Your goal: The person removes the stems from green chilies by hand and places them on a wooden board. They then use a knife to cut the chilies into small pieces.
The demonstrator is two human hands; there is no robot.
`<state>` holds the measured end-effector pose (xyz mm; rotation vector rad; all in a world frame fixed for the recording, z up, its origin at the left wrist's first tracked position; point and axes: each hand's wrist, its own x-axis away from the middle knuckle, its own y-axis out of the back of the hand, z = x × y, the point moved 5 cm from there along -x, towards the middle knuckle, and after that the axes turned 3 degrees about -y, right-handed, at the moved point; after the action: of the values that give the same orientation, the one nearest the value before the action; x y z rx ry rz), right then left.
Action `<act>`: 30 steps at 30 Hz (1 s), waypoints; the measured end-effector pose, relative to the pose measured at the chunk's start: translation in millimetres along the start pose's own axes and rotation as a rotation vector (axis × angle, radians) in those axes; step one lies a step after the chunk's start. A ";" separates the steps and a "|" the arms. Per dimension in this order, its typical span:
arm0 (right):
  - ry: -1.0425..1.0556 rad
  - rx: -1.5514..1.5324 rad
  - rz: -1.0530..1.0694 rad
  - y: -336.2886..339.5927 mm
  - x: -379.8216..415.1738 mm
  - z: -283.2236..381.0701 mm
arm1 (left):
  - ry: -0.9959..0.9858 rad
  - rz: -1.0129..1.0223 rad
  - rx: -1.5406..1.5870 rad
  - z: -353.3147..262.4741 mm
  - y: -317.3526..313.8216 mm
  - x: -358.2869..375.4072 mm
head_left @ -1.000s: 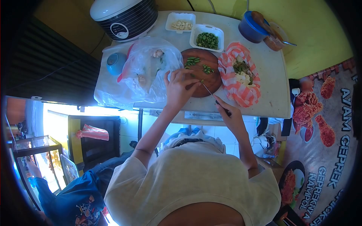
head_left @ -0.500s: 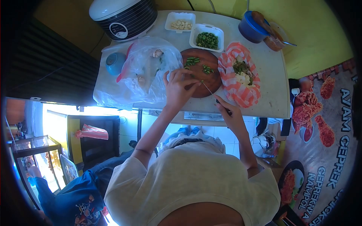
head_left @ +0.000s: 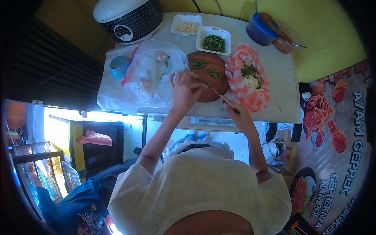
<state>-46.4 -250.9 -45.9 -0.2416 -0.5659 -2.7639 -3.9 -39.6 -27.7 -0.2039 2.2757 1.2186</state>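
On the white table stands a round wooden cutting board (head_left: 213, 64) with cut green chili pieces (head_left: 199, 64) on it. My left hand (head_left: 186, 89) rests on the board's near left edge and pinches a green chili (head_left: 203, 81) against the wood. My right hand (head_left: 238, 115) grips a small knife (head_left: 216, 92) by its dark handle; the thin blade points up-left and its tip meets the chili just beyond my left fingertips.
A clear plastic bag (head_left: 154, 74) of garlic lies left of the board. A red-checked paper bundle (head_left: 247, 78) of scraps lies right. Behind are two white trays (head_left: 213, 39), a rice cooker (head_left: 129, 17), a blue bowl (head_left: 117, 65) and a blue tub (head_left: 259, 29).
My right hand and the knife have shifted slightly up and left toward the board. My left hand stays on the chili.
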 end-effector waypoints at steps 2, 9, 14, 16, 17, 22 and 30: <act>0.016 0.012 -0.002 -0.2 -0.5 0.5 | 0.000 -0.003 -0.003 -1.0 0.5 1.6; 0.046 -0.069 0.028 -0.3 -16.0 -0.9 | 0.029 -0.032 0.001 -0.3 -1.3 7.7; 0.050 -0.102 0.069 -5.3 -28.2 1.7 | 0.022 -0.040 -0.016 -1.1 -2.0 9.5; 0.046 -0.149 0.048 -4.9 -25.2 1.3 | 0.024 -0.046 -0.011 -0.3 -1.5 9.3; 0.046 -0.149 0.052 -4.1 -22.2 1.6 | 0.027 -0.049 -0.008 -0.3 -1.4 9.9; 0.026 -0.117 0.059 1.0 -3.7 8.3 | 0.039 -0.042 -0.005 0.4 -2.0 10.7; 0.067 -0.037 0.038 -0.8 0.6 -2.6 | 0.040 -0.041 -0.005 2.5 -3.7 10.8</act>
<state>-47.5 -251.4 -48.4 -0.1663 -0.4883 -2.7368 -10.6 -38.4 -37.2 -0.2775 2.2917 1.2092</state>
